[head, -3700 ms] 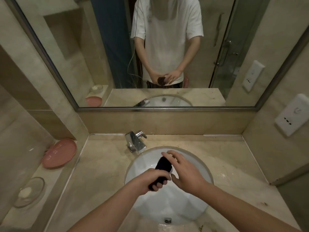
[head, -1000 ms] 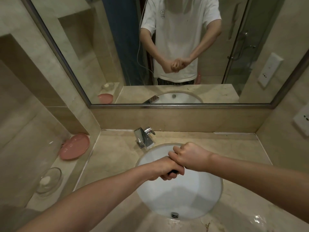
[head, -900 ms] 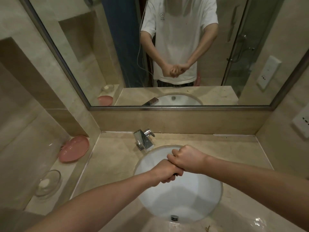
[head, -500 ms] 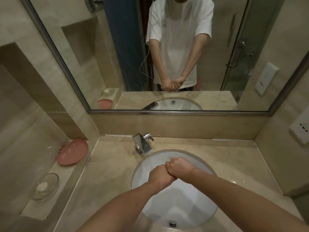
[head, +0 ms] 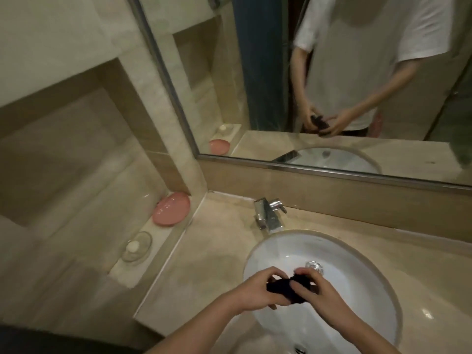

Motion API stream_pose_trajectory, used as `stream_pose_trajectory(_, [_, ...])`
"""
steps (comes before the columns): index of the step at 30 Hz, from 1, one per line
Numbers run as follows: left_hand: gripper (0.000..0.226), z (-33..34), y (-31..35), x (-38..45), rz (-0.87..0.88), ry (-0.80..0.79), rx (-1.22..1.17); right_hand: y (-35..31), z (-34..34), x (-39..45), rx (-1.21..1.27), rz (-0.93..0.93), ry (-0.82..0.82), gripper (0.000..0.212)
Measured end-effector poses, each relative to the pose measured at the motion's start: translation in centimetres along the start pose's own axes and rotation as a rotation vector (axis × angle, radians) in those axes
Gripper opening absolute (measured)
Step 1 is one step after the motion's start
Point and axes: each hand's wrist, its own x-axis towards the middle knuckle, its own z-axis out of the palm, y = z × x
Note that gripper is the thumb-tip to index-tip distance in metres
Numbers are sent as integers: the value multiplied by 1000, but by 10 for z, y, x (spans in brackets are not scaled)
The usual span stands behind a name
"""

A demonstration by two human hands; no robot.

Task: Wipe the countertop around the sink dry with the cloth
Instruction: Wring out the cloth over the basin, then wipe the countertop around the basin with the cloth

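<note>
A small dark cloth (head: 283, 290) hangs bunched between my two hands above the white sink basin (head: 357, 284). My left hand (head: 255, 290) grips its left end and my right hand (head: 316, 292) pinches its right end. The beige stone countertop (head: 204, 256) runs around the basin, and its left part shows a darker damp-looking patch. Most of the cloth is hidden inside my fingers.
A chrome tap (head: 268, 215) stands behind the basin. On the raised ledge at the left sit a pink dish (head: 171, 209) and a clear glass soap dish (head: 136, 247). A wall mirror (head: 332, 72) reflects a person holding the cloth.
My fists were clenched together wringing the cloth over the basin; now they have loosened and drawn slightly apart, showing the cloth. The view has swung left and tilted.
</note>
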Motion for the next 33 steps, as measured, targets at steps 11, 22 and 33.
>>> stream_pose_trajectory(11, [46,-17,-47,-68,-89,502,-759,-26,69,-24,141,12,-241,16])
stream_pose_trajectory(22, [24,-101,-66,-92,204,396,-618,-101,134,-15,453,-15,175,16])
stream_pose_trajectory(33, [50,-174,-73,-96,281,196,-63,-150,167,8,181,-193,202,8])
